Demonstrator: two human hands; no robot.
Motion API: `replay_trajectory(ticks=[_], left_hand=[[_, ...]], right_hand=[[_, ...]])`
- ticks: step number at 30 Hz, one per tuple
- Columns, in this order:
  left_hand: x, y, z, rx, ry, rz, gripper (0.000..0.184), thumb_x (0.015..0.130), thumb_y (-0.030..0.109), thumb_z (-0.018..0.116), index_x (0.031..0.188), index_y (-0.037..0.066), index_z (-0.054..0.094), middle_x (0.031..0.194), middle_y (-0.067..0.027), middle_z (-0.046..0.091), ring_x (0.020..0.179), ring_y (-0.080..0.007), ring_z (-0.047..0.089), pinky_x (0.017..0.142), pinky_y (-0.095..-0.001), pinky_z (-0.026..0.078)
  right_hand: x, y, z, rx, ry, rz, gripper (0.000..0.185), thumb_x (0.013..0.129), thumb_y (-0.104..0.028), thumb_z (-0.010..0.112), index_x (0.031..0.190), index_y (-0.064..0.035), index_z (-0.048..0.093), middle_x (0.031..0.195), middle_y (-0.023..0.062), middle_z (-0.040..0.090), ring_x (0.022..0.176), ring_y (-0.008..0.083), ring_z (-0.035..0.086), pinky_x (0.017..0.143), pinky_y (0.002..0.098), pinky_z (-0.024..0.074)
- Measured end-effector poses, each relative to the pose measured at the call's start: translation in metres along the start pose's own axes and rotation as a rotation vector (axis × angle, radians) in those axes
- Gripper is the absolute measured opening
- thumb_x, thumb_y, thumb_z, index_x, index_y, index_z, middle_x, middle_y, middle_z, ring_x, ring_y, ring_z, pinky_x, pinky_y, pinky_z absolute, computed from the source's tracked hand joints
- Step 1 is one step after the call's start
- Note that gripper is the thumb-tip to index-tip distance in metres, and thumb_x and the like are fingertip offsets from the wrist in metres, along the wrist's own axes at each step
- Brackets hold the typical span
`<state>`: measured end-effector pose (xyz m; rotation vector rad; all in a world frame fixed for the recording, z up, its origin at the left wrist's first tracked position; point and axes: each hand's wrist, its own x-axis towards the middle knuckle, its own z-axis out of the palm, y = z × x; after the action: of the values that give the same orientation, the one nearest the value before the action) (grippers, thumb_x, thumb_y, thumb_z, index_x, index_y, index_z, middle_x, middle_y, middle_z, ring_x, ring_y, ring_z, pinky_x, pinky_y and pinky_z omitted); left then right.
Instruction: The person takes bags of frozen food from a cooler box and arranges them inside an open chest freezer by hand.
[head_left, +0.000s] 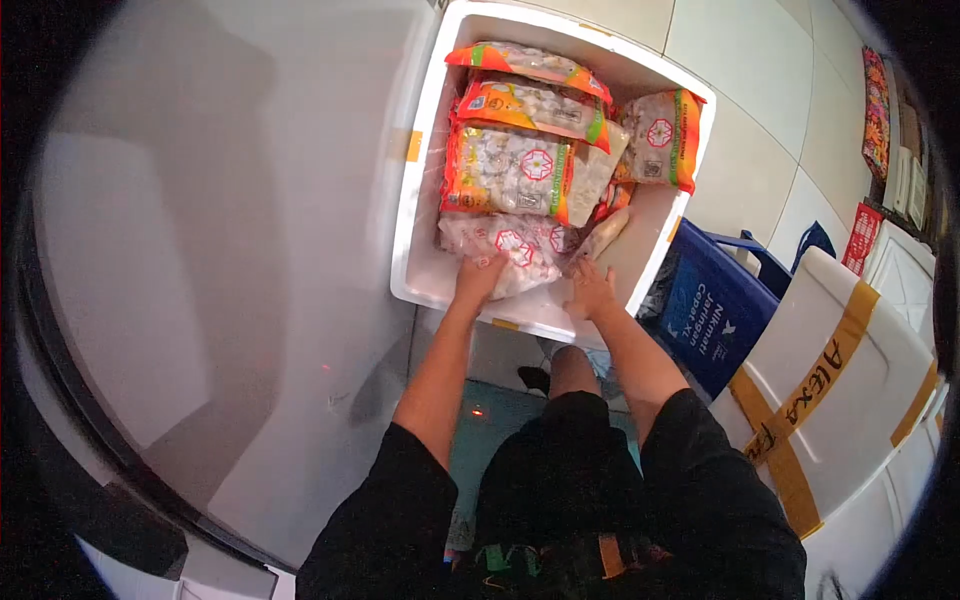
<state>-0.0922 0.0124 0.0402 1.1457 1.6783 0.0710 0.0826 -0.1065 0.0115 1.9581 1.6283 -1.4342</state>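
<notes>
A clear printed bag [528, 240] is lying against the left hand [482, 278], grip unclear; the right hand [592, 292] is spreading alongside

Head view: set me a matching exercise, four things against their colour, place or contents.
Things:
1. Left hand
2. Foam box
3. Blue bin
4. Sleeves

Descriptions:
A. Black
B. On the packet nearest the wearer
C. Holding several packets
D. Right of the foam box, with white lettering

Pairs: 1-B, 2-C, 3-D, 4-A
</notes>
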Motion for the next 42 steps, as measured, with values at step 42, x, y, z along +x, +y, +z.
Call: replay_trajectory(ticks=[42], left_hand=[[-0.125,0.160,-0.006,0.294,0.168,0.468,0.054,0.061,0.048,0.068,0.087,0.001,0.060,0.079,-0.0089,0.062,0.074,-0.0185,0.058,0.068,-0.0295,0.044]], right_hand=[[-0.150,-0.035,-0.126,1.453,0.765,-0.122,0.043,0.057,-0.019,0.074,0.089,0.0027,0.057,0.080,0.0104,0.060,0.069,0.0174,0.057,0.064,0.0288,0.0457]])
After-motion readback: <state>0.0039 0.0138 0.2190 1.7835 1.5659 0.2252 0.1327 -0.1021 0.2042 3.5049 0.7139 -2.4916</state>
